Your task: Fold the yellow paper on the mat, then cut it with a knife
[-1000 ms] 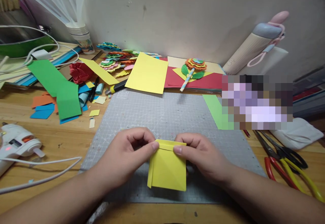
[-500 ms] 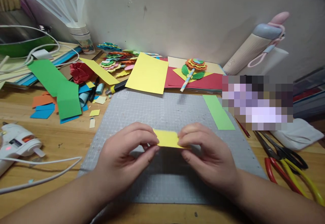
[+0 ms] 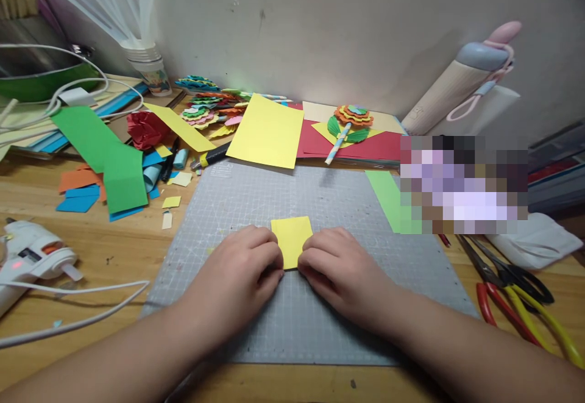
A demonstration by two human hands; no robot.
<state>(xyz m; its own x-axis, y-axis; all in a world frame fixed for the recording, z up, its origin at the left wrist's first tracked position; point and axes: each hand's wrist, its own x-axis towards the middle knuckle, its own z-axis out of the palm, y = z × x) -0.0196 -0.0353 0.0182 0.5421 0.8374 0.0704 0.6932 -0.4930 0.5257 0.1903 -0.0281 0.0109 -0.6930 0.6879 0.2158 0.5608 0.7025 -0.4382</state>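
A small yellow piece of paper (image 3: 293, 239) is held between my two hands, low over the grey cutting mat (image 3: 256, 196). My left hand (image 3: 244, 266) grips its left edge, fingers curled and thumb underneath. On the opposite edge my right hand (image 3: 340, 263) is closed in the same way. My fingers cover the paper's lower corners. Beyond them, at the mat's far edge, leans a larger yellow sheet (image 3: 267, 131). A light green paper strip (image 3: 386, 199) lies on the mat's right side.
On the left are a white glue gun (image 3: 41, 256) with its cable, bent green paper (image 3: 123, 177) and coloured scraps. Scissors (image 3: 493, 275) and yellow-handled pliers (image 3: 543, 320) lie right. A paper flower (image 3: 351, 119) rests at the back beside a bottle (image 3: 457, 86).
The yellow paper has tipped from nearly edge-on to flatter, showing more of its face. Both hands have come closer together, and their fingers are more curled.
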